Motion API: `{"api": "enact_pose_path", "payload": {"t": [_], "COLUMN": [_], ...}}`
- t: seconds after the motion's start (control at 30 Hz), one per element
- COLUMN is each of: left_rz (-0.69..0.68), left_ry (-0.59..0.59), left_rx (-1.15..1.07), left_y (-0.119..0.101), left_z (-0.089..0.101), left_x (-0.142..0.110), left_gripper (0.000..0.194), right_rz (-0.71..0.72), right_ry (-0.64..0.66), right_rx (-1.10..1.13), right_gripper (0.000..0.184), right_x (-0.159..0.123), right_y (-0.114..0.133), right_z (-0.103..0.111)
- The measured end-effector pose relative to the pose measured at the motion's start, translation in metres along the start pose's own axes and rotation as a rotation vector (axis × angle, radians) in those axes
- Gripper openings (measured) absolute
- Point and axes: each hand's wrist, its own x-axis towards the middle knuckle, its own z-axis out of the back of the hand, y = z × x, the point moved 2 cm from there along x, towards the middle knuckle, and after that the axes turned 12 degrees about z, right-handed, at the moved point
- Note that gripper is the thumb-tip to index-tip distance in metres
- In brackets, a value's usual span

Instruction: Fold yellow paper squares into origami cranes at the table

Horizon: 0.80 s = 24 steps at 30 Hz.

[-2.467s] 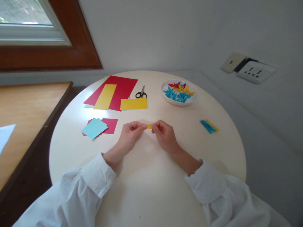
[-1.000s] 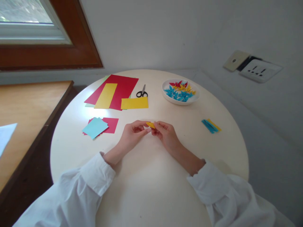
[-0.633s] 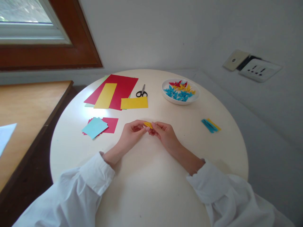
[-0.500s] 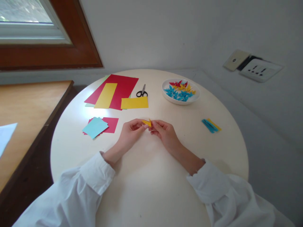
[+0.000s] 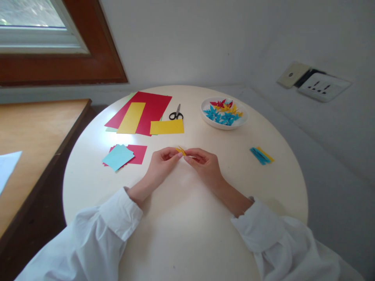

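Note:
Between my two hands, over the middle of the round table, is a small folded piece of yellow paper (image 5: 181,150) with thin pointed tips sticking up. My left hand (image 5: 164,164) pinches it from the left with thumb and fingers closed. From the right, my right hand (image 5: 204,163) pinches its other side, fingertips almost touching those of the left. The fingers cover the lower part of the paper. Beyond the hands lie a flat yellow paper rectangle (image 5: 166,127) and black-handled scissors (image 5: 176,114).
A white dish (image 5: 208,123) at the back right holds red, yellow and blue folded paper shapes. Blue and yellow paper strips (image 5: 260,155) lie at the right. Light-blue squares (image 5: 118,157) overlap red paper at the left. Behind them are large red sheets (image 5: 155,103) and another yellow rectangle (image 5: 131,118).
The yellow paper has gone from a flat narrow band between the fingertips to a turned, spread shape with separate points. My hands have stayed in place, and the right fingers have shifted their grip.

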Motion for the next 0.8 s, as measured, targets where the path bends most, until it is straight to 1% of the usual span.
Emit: {"api": "enact_pose_path", "payload": {"t": [0.17,0.33,0.43,0.6,0.67,0.8], "left_rz": [-0.014,-0.025,-0.034,-0.039,-0.040,-0.033], "left_ry": [-0.027,-0.040,-0.058,-0.052,-0.052,-0.058], "left_rx": [0.061,0.103,0.135,0.172,0.181,0.184], "left_y": [-0.0003,0.0000,-0.0008,-0.0007,-0.0001,0.0014], "left_z": [0.0006,0.0005,0.0007,0.0012,0.0015,0.0020], "left_x": [0.0002,0.0003,-0.0001,0.0001,0.0006,0.0019], "left_gripper": [0.017,0.018,0.019,0.019,0.019,0.020], "right_rz": [0.022,0.034,0.022,0.020,0.051,0.167], "right_ry": [0.000,0.010,0.022,0.015,0.009,0.005], "right_rx": [-0.030,-0.014,-0.032,-0.073,-0.091,-0.170], "right_gripper": [0.011,0.006,0.005,0.006,0.006,0.005], "right_x": [0.0015,0.0026,0.0031,0.0037,0.0037,0.0029], "right_y": [-0.0008,-0.0009,-0.0011,-0.0010,-0.0012,-0.0006], "right_z": [0.0002,0.0012,0.0023,0.0037,0.0040,0.0045]}}
